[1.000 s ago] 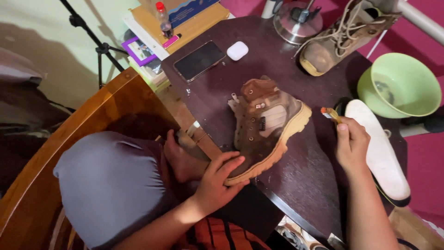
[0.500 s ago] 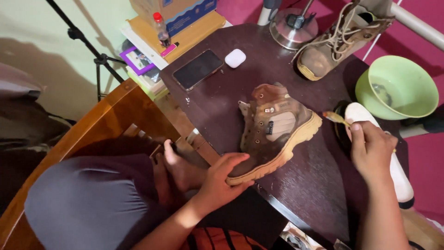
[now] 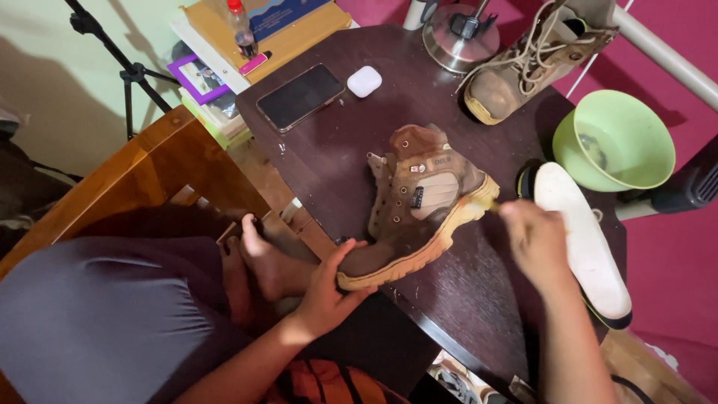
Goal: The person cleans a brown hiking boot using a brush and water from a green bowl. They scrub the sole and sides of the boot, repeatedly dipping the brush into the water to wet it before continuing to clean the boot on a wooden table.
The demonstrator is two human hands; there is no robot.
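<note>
A brown boot [image 3: 419,198] with a tan sole lies on its side on the dark round table [image 3: 336,142]. My left hand [image 3: 329,288] grips the boot's toe at the table's near edge. My right hand [image 3: 535,239] is closed around a small brush [image 3: 493,206] whose tip touches the boot's heel sole; the hand is blurred. My bare foot rests just left of the table edge, below the boot.
A white insole [image 3: 583,239] lies right of my right hand. A green bowl [image 3: 617,138] stands at the back right, a second tan boot [image 3: 523,63] at the back. A black phone [image 3: 299,96], a white earbud case [image 3: 364,81] and a metal lamp base [image 3: 456,30] are farther back.
My right hand has moved left, bringing the brush from beside the insole onto the boot's heel sole. My left hand has kept its grip on the toe.
</note>
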